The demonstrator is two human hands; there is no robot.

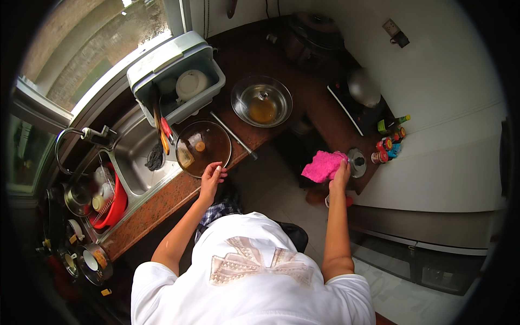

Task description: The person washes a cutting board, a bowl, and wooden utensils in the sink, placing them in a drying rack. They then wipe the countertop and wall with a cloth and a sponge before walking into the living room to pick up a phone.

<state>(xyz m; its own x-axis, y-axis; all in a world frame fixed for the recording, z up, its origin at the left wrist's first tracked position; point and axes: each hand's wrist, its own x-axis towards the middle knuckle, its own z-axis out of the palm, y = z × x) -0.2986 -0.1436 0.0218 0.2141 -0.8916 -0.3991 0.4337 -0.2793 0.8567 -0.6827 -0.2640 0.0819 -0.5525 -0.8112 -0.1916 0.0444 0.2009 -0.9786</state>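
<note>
A bright pink cloth is gripped in my right hand, out to the right over the floor and beside the counter corner. Just behind that hand a small glass pot lid with a black knob lies on the counter. My left hand has its fingers loosely curled at the near rim of a large glass lid; whether it touches the rim is unclear. That lid lies between the sink and the counter edge, next to a metal rod. Farther back stands a wide glass bowl or lid over brownish contents.
On the left are a steel sink with a dark scrubber, a red basin of dishes and a grey-green dish bin. A cooktop with a metal pan, jars and a dark cooker stand along the counter.
</note>
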